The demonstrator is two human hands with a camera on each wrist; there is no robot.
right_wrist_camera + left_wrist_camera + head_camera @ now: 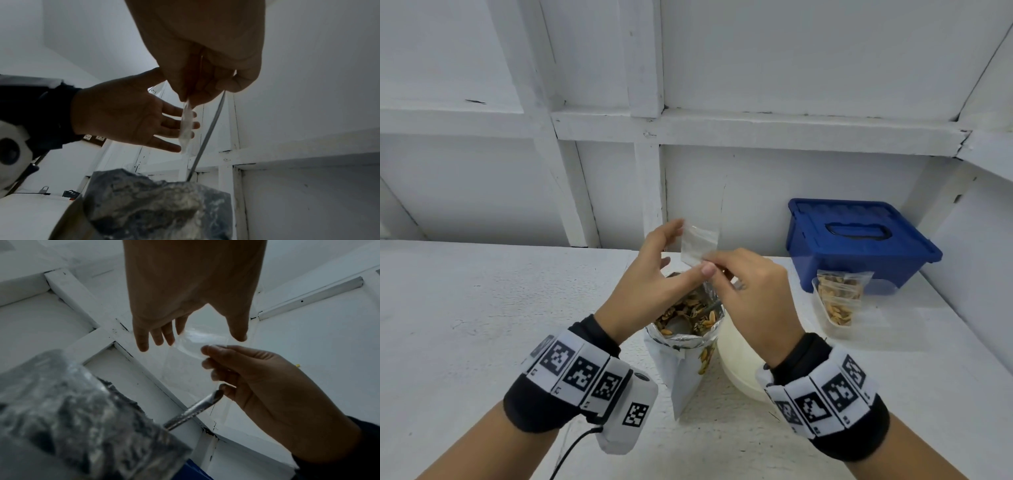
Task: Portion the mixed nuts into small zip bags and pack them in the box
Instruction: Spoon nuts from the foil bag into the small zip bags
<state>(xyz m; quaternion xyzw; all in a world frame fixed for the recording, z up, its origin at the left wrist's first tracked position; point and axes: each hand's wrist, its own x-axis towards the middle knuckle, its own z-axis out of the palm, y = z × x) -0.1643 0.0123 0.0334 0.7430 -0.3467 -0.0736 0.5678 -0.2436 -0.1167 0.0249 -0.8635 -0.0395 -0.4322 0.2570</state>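
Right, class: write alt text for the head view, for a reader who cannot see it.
Two hands hold an empty clear zip bag above an open foil pouch of mixed nuts on a white table. To the right, a filled nut bag leans against a closed blue box.
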